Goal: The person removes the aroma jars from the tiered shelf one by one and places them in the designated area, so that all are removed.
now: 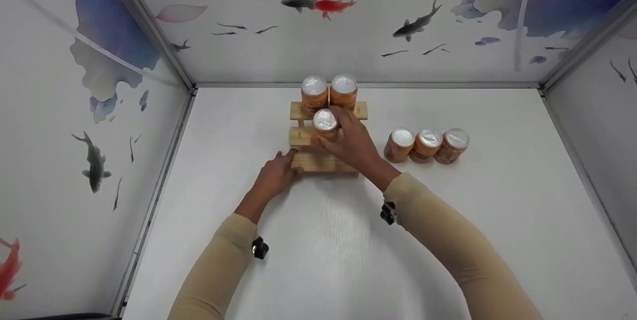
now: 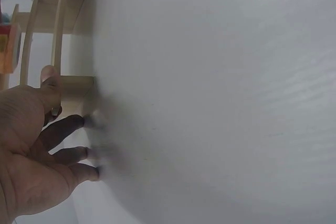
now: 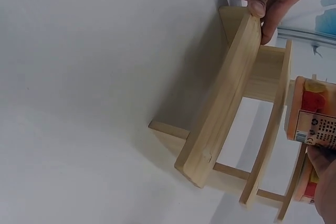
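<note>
A three-step wooden stand (image 1: 318,162) is on the white table. My left hand (image 1: 276,175) pinches the front left corner of its lowest step; in the left wrist view that hand (image 2: 31,156) has its thumb on the board and other fingers near the table. My right hand (image 1: 356,141) grips an orange can (image 1: 325,123) with a silver lid, upright at the middle step. The right wrist view shows this can's label (image 3: 315,114) close to the middle board; whether its base touches is unclear. Two similar cans, left (image 1: 314,92) and right (image 1: 344,90), stand on the top step.
Right of the stand, three more orange cans (image 1: 427,146) stand side by side on the table (image 1: 318,260). White walls (image 1: 338,46) printed with fish enclose the table at the back and both sides.
</note>
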Demonstrator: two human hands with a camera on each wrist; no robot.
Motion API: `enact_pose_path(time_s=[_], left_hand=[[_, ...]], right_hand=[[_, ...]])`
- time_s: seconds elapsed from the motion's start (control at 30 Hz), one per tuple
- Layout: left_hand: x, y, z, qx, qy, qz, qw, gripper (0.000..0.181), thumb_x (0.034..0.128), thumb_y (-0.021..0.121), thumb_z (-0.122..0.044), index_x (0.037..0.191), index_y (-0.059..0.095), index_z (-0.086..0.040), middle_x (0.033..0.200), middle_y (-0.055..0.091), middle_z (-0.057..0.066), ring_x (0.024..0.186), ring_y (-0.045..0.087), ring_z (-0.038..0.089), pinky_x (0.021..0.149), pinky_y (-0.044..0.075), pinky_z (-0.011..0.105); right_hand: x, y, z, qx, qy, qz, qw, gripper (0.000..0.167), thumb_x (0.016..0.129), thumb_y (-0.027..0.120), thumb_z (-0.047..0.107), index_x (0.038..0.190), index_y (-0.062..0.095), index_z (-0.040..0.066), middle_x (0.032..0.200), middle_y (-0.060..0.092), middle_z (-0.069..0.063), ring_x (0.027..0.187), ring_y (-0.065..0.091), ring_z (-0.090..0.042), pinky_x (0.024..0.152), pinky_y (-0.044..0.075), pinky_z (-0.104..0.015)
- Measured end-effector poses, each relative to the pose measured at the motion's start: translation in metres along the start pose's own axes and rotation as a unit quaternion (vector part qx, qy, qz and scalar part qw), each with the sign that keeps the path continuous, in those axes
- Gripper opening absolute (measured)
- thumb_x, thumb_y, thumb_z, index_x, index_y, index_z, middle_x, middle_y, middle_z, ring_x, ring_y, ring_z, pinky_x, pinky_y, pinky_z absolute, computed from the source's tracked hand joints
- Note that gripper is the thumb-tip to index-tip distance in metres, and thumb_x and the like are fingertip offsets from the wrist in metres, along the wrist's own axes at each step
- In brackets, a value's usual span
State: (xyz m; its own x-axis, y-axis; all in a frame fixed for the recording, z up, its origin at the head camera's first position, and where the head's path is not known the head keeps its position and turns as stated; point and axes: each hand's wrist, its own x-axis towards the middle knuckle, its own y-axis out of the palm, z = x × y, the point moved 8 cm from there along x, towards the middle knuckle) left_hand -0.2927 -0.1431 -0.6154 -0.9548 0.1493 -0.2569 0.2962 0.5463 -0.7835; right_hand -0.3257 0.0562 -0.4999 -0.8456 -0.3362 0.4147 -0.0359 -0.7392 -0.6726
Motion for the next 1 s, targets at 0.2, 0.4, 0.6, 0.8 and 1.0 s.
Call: enact_pose_path(time_s=[0.2,0.4,0.6,0.8,1.0], left_hand=[[-0.003,0.001,0.002,-0.015,-0.006,-0.001,0.9999,0.066,0.1111,0.067,-0.040,0.169,0.046,-0.018,0.169,0.051,0.019,0.165,0.038,0.044,0.132,0.038,0.061],[-0.002,0.001,0.002,-0.012,0.003,-0.001,0.9999,0.067,0.1108,0.066,-0.041,0.170,0.046,-0.017,0.168,0.052,0.020,0.164,0.038,0.045,0.131,0.039,0.061],[-0.001,0.002,0.006,-0.016,0.001,-0.002,0.9999,0.070,0.1098,0.065,-0.046,0.171,0.044,-0.018,0.170,0.051,0.020,0.165,0.037,0.043,0.131,0.040,0.061],[-0.002,0.003,0.007,-0.026,0.002,-0.002,0.9996,0.073,0.1091,0.065,-0.048,0.172,0.042,-0.017,0.171,0.048,0.020,0.166,0.035,0.043,0.132,0.037,0.061],[-0.002,0.001,0.005,-0.024,0.006,-0.004,0.9997,0.073,0.1084,0.064,-0.048,0.171,0.044,-0.018,0.171,0.048,0.020,0.166,0.035,0.043,0.132,0.037,0.062]], right_hand=[[-0.004,-0.009,-0.003,0.007,-0.020,-0.004,0.9998,0.080,0.091,0.095,0.022,0.154,0.051,-0.002,0.142,0.064,-0.025,0.126,0.070,-0.041,0.102,0.062,-0.058],[-0.009,-0.019,-0.006,0.010,-0.030,-0.005,0.9995,0.080,0.092,0.094,0.022,0.154,0.051,-0.005,0.138,0.064,-0.024,0.120,0.072,-0.040,0.097,0.065,-0.054],[-0.014,-0.027,-0.012,0.018,-0.021,0.003,0.9996,0.080,0.093,0.093,0.022,0.155,0.050,-0.003,0.136,0.064,-0.023,0.118,0.073,-0.038,0.097,0.065,-0.055],[-0.020,-0.036,-0.021,0.010,-0.015,-0.010,0.9998,0.082,0.093,0.093,0.024,0.156,0.050,-0.003,0.136,0.065,-0.023,0.115,0.074,-0.037,0.095,0.066,-0.054],[-0.027,-0.044,-0.028,0.010,-0.028,-0.026,0.9992,0.076,0.091,0.094,0.020,0.151,0.053,-0.004,0.133,0.065,-0.023,0.119,0.073,-0.037,0.095,0.067,-0.048]])
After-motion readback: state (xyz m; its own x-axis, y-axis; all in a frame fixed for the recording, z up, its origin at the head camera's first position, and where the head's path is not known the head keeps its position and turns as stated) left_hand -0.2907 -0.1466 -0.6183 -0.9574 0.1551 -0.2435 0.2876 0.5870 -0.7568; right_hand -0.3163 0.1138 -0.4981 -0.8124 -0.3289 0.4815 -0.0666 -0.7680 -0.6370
